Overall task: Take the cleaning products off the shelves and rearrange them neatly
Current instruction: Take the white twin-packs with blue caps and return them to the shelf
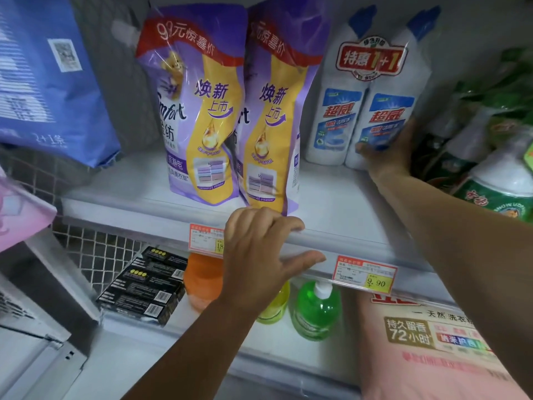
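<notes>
Head view: the right hand (392,151) wraps the lower side of the twin pack (366,105) of white cleaner bottles, thumb on its front label. The pack stands upright, well back on the upper shelf (340,203). Probably heavy, rigid and slick in its film, so a low grip with support underneath looks safest. The left hand (259,255) curls over the shelf's front edge.

Bare left grip (259,255) (right grip (389,153) likewise)
</notes>
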Motion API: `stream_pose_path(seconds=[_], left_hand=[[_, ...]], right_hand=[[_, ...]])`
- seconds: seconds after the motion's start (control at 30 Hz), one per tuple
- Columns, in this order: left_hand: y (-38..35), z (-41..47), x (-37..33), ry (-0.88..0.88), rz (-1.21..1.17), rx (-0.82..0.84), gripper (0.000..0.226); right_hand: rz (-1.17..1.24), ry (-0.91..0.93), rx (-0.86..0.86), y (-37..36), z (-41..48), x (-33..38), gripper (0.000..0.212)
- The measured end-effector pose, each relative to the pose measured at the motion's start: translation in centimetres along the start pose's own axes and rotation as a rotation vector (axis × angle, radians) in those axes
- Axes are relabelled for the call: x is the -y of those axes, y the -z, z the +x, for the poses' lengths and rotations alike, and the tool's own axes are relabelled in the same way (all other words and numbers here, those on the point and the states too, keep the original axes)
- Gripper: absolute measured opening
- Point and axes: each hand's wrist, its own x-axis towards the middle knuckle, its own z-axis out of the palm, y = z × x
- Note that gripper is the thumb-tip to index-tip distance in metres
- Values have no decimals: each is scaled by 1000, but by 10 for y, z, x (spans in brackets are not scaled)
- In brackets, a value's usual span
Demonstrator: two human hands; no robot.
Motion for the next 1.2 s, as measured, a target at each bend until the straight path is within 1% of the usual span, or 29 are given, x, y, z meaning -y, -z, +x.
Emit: stream_pose_path(seconds=[0.1,0.2,0.27,0.33,0.4,0.5,0.57,0.6,0.67,0.7,0.73,0.77,0.8,0.87,0.93,0.97,1.0,1.1,1.13,1.2], left_hand=[[0,-1,0,1,8,3,48],[2,1,-1,19,1,48,48],[7,3,-2,43,-21,84,46],[12,3,-3,41,-39,105,47],[20,-3,-5,-11,-46,126,51],[45,-26,-15,-116,-83,166,46],[61,-57,-21,-126,-126,294,42],[67,-76,-23,-82,-171,409,44],[76,-117,-26,116,-276,701,54],[77,-138,-25,210,-307,839,63],[75,-158,-24,260,-299,953,70],[71,-175,-22,279,-274,1042,77],[67,-190,-18,306,-265,1098,82],[57,-208,-14,394,-314,1133,87],[46,-216,-14,481,-359,1127,85],[41,-218,-15,505,-358,1115,82],[36,-218,-15,520,-348,1099,77],[28,-217,-13,521,-342,1056,51],[28,-217,-11,520,-348,1067,44],[33,-212,-8,535,-377,1099,40]], right_hand=[[-6,-10,-14,-4,4,-2,91],[-24,-85,17,-3,0,0,92],[-132,-127,79,1,-15,11,87],[-246,-164,195,16,-44,35,76],[-252,-79,280,43,-84,64,64],[-156,102,239,90,-158,91,52],[-54,141,220,119,-205,86,40],[-39,123,231,131,-227,77,37],[-43,36,278,146,-267,55,34],[-59,-22,326,149,-285,42,35],[-94,-89,409,151,-301,31,38],[-156,-162,524,152,-314,19,42],[-245,-231,659,152,-326,6,50],[-476,-310,899,151,-342,-18,65],[-679,-292,1055,148,-350,-37,74],[-752,-289,1103,145,-352,-44,75],[-810,-291,1130,142,-354,-50,71],[-895,-249,1105,137,-355,-65,39],[-889,-242,1088,138,-355,-68,34],[-842,-230,1079,142,-353,-67,33]])
